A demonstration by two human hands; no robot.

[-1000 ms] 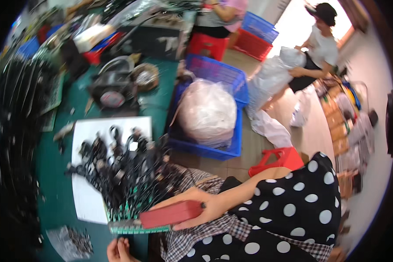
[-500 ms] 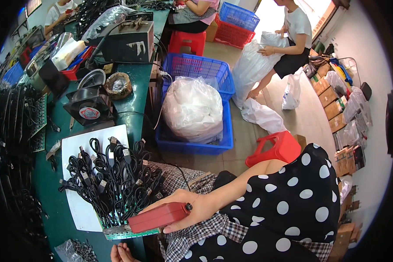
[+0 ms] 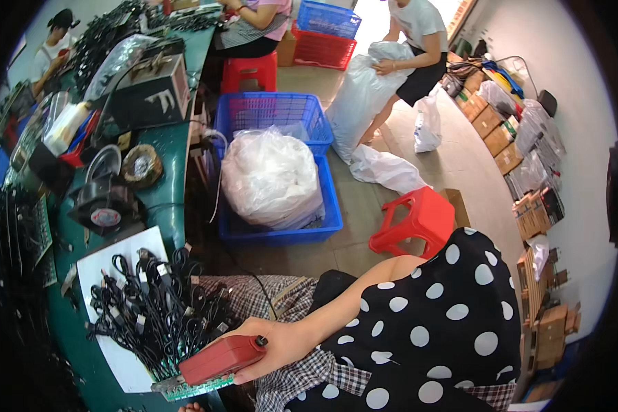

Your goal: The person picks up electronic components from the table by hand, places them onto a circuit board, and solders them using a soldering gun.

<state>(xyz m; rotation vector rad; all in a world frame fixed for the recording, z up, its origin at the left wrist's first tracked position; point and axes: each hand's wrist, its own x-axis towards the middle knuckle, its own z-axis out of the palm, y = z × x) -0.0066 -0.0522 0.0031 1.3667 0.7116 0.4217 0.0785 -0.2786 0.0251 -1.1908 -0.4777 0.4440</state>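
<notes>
My right hand (image 3: 278,348) is wrapped round a dark red, box-shaped handheld tool (image 3: 223,358) with a black knob and a thin cord at its rear. The tool's metal front lies along a green circuit board strip (image 3: 199,390), and I cannot make out its exact contact. Black USB cables (image 3: 154,302), coiled and bundled, fan out from behind the strip over a white board (image 3: 113,350). Of my left hand (image 3: 191,408) only fingertips show at the lower edge, below the strip; whatever it holds is hidden.
On the green table (image 3: 161,165) stand a small fan (image 3: 106,206), a tape roll (image 3: 142,166) and a dark metal box (image 3: 151,93). Blue crates (image 3: 281,237), one with a stuffed plastic bag (image 3: 271,178), and a red stool (image 3: 419,220) are on the floor. Two people sit beyond; another handles a sack (image 3: 364,89).
The whole scene has shifted left in the picture as my view turned. My left hand has dropped almost out of sight at the lower edge. My right hand still grips the red tool.
</notes>
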